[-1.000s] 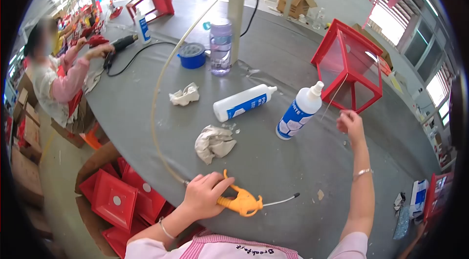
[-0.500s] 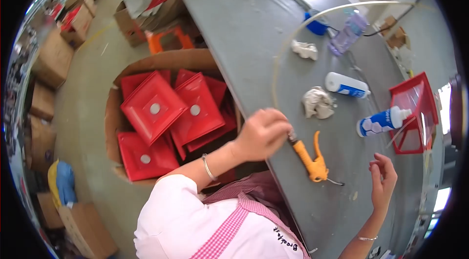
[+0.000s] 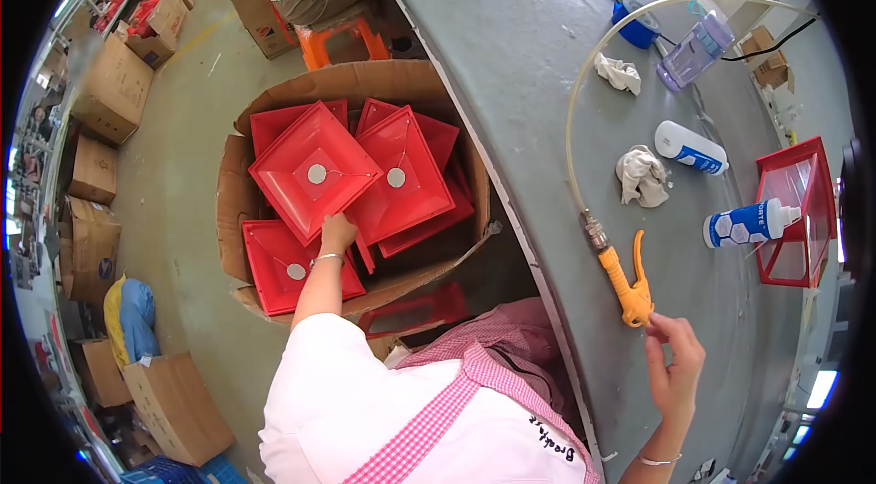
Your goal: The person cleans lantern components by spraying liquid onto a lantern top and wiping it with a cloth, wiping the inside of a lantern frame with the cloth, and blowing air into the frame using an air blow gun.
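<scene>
With our left hand point(image 3: 337, 233) at a corner of the topmost red tray point(image 3: 301, 146), grip unclear, in the carton point(image 3: 230, 197) beside the worktop's long edge point(image 3: 497, 160), and our right hand point(image 3: 677, 361) part-open near the air gun point(image 3: 623, 288), we judge the tray light, stiff, best held by its rim.

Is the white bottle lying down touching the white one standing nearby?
Apart. The head view shows grey tabletop between the lying bottle and the standing bottle.
</scene>
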{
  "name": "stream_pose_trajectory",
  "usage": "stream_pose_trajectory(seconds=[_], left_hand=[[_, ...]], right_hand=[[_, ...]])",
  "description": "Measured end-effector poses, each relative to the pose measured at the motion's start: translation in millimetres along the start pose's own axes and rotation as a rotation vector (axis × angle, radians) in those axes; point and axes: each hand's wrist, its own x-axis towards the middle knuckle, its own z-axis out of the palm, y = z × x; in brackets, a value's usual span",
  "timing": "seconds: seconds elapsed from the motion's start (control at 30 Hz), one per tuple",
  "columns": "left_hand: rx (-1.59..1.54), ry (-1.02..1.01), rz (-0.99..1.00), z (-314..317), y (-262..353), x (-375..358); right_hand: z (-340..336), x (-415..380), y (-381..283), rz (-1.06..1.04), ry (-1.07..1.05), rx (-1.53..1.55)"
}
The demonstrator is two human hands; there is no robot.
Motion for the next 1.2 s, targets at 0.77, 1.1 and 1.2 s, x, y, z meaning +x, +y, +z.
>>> stream_pose_trajectory(seconds=[0.77,1.1,1.2], left_hand=[[0.337,0.181,0.102,-24,46,9],[-0.381,0.806,0.590,-207,43,-3],[-0.616,0.916,0.773,-269,122,-95]], right_hand=[[68,-12,-12,0.051,0.091,-0.004],[57,-31,-3,-0.101,0.167,0.013],[54,-45,1,-0.111,0.222,0.017]])
